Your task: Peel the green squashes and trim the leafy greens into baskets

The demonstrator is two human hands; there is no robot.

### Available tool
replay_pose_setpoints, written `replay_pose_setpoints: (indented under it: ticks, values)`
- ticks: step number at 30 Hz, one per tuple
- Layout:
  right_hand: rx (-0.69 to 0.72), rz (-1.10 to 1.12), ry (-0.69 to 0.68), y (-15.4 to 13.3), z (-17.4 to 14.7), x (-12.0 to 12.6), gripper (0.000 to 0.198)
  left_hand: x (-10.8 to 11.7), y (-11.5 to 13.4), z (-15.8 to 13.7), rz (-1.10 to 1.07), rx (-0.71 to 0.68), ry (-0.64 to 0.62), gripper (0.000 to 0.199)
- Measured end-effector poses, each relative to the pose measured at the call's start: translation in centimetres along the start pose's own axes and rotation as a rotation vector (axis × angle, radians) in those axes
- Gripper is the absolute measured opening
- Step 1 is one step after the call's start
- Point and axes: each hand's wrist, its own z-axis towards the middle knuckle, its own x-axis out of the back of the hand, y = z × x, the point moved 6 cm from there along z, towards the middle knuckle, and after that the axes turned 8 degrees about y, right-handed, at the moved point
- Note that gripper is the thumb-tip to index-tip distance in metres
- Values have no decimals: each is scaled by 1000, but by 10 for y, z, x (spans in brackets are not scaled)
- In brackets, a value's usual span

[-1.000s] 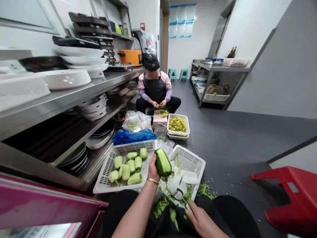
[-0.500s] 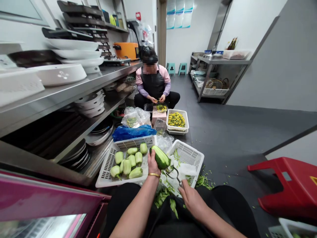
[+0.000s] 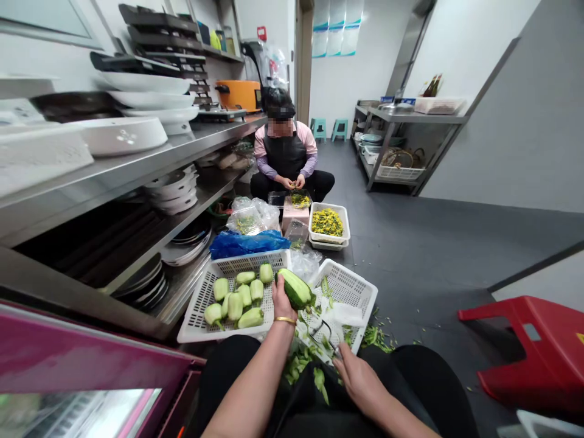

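One plump, oblong, dark-green vegetable with pale stripes (image 3: pixel 296 288), gripped in the left hand (image 3: pixel 281 299), underside fingers hidden; long axis slanting down rightward, toward the right hand (image 3: pixel 359 374). One silvery-handled peeler with dark curved head (image 3: pixel 326 328), held in the right fingers, near the vegetable's lower end, apart.

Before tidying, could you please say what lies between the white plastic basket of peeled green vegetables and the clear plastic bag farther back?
Crumpled blue plastic lies there, as the head view shows.
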Motion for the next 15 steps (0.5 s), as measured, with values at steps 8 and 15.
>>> replay_pose_setpoints:
  ticks: [8, 15]
  values:
    - [37, 229, 51, -4, 19, 70, 28, -18, -11, -16, -50, 422, -475, 44]
    - [81, 209, 178, -59, 80, 123, 27, -22, -10, -27, 31, 263, -603, 58]
